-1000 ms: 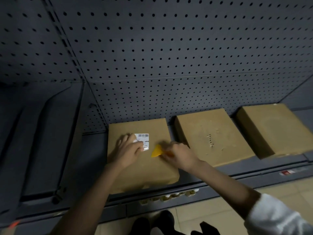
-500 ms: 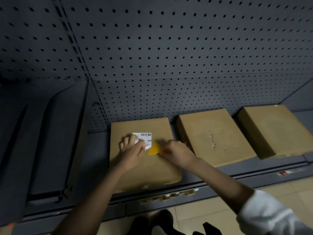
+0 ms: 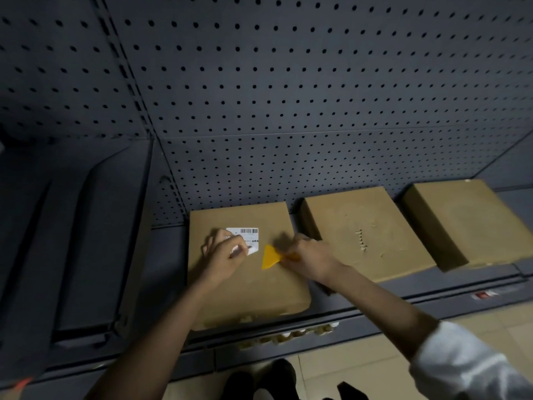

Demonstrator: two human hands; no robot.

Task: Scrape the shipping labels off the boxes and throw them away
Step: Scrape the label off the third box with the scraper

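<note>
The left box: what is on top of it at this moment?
On the left box lies a white barcode label. The left hand rests on the label and hides its left part. The right hand holds a yellow scraper beside it.

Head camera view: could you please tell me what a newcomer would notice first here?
The bright yellow scraper stands out most, held by the right hand on the leftmost box, just right of the white barcode label. The left hand lies on that label's left part. Two more brown boxes with no label showing sit to the right on the dark shelf.
</note>
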